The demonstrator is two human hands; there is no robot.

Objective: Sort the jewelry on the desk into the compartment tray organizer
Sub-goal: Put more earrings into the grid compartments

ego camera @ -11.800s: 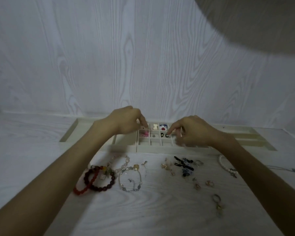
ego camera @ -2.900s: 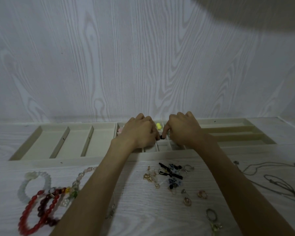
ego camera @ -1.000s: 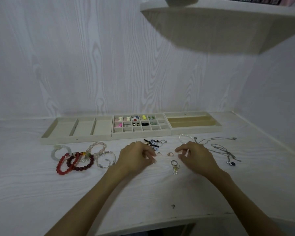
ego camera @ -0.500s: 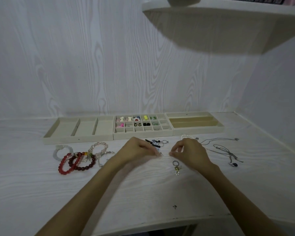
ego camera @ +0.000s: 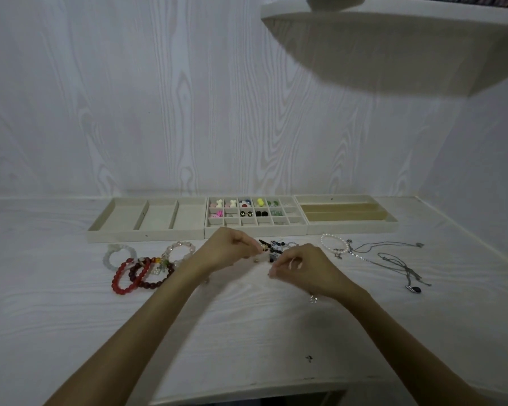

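Note:
The compartment tray organizer is three beige trays along the wall: a three-bay tray (ego camera: 147, 230), a small-cell tray (ego camera: 255, 230) with several earrings in its back cells, and a long-slot tray (ego camera: 346, 227). My left hand (ego camera: 228, 250) hovers just in front of the small-cell tray, thumb and fingers pinched on a tiny earring. My right hand (ego camera: 304, 268) is beside it, its fingertips also pinched on a tiny piece that is hard to make out. Between them lies a pile of small earrings (ego camera: 273, 249).
Beaded bracelets (ego camera: 143, 272) lie at the left, a pearl bracelet (ego camera: 333, 247) and thin necklaces (ego camera: 393, 259) at the right. A small ring charm (ego camera: 313, 299) sits under my right wrist. A shelf (ego camera: 393, 39) hangs overhead. The desk's front edge is near.
My hands came back from the small-cell tray to the desk, pinched at small pieces by the earring pile and have lifted slightly. The view pulled back and up.

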